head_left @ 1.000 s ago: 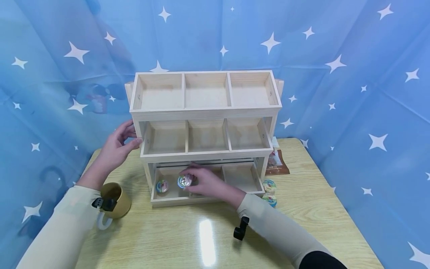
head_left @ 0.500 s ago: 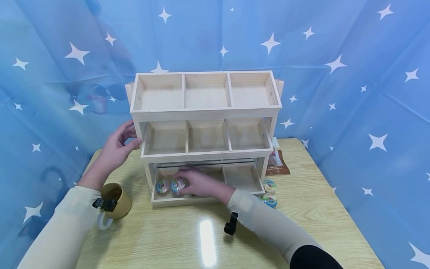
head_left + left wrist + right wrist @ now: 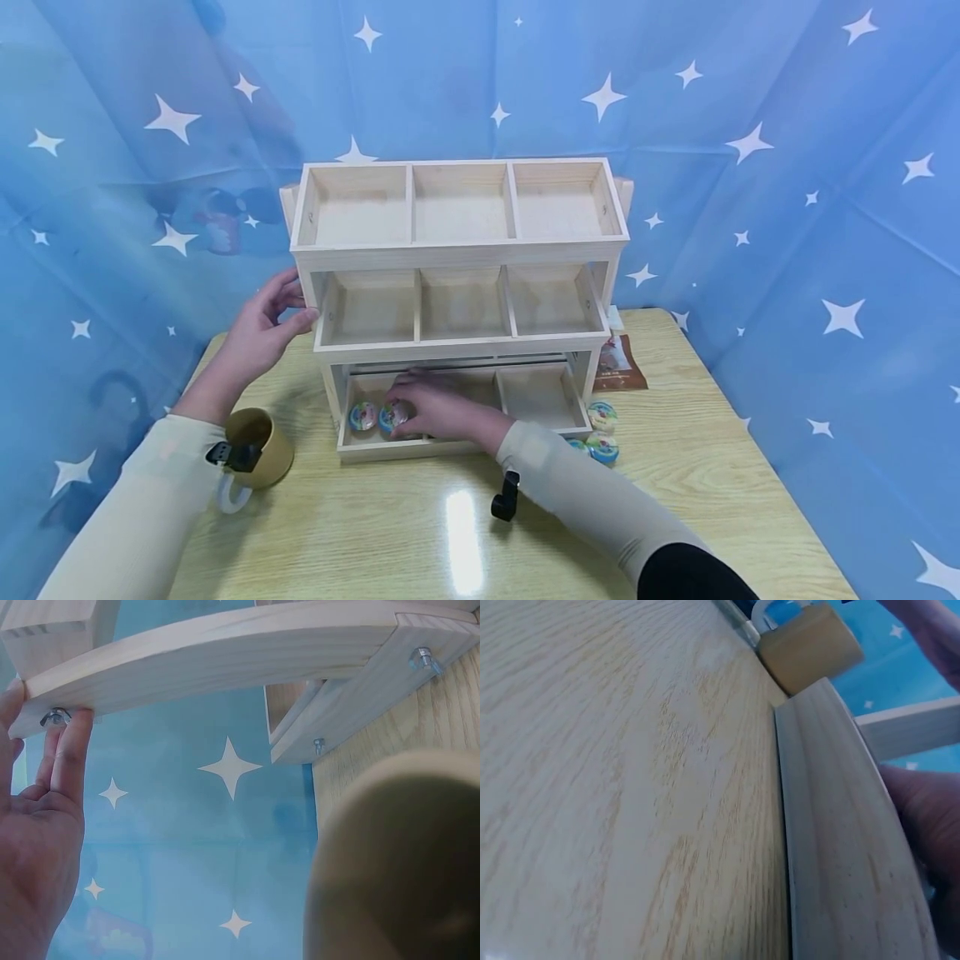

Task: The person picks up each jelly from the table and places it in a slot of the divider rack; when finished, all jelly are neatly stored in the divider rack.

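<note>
At the far left, a smooth tan mug (image 3: 276, 461) with a pale curved handle was seen beside the left sleeve (image 3: 161, 475). The side of the pale, fine-grained wooden rack (image 3: 461, 255) was gripped by the left hand (image 3: 258, 332), near a metal wing nut (image 3: 56, 718). In the left compartment of the bottom tray (image 3: 405, 452), one round, glossy tub (image 3: 363, 416) was left ungripped; just to its right, a second tub (image 3: 387, 417) was pinched by the right hand (image 3: 438, 408), the nearer one, reached in from the right. Whether the tray's floor was touched could not be told. No long axis was shown by the round tub; the tray was stretched left to right. Outside its right end, similar tubs (image 3: 602, 447) were clustered on the grained tabletop (image 3: 360, 533), with a flat brown packet (image 3: 626, 375) placed behind.
</note>
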Available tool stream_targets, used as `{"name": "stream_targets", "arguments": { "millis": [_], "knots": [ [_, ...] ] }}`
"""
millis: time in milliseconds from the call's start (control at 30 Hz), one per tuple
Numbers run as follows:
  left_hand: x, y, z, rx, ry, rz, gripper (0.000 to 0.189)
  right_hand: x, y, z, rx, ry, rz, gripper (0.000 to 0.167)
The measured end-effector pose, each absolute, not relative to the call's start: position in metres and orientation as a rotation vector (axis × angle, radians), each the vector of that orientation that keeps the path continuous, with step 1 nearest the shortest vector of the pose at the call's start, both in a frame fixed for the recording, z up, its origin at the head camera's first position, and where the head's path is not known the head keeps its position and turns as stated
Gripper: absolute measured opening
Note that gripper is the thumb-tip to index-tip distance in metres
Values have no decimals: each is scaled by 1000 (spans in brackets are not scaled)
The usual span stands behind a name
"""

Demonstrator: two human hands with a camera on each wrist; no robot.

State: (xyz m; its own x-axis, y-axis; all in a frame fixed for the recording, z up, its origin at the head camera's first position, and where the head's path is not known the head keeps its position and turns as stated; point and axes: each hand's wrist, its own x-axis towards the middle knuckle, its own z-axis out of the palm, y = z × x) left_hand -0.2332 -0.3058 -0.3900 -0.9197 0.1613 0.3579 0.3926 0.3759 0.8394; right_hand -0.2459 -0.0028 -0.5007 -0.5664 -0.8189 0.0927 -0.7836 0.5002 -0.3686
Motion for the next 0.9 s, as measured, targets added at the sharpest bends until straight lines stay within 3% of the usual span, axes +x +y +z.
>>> {"name": "stream_targets", "arguments": {
  "millis": [900],
  "knots": [
    [-234, -307, -391, -505, -2426, -1543, 72, -245, 0, -501, -1355, 2589, -652, 55]
  ]
}}
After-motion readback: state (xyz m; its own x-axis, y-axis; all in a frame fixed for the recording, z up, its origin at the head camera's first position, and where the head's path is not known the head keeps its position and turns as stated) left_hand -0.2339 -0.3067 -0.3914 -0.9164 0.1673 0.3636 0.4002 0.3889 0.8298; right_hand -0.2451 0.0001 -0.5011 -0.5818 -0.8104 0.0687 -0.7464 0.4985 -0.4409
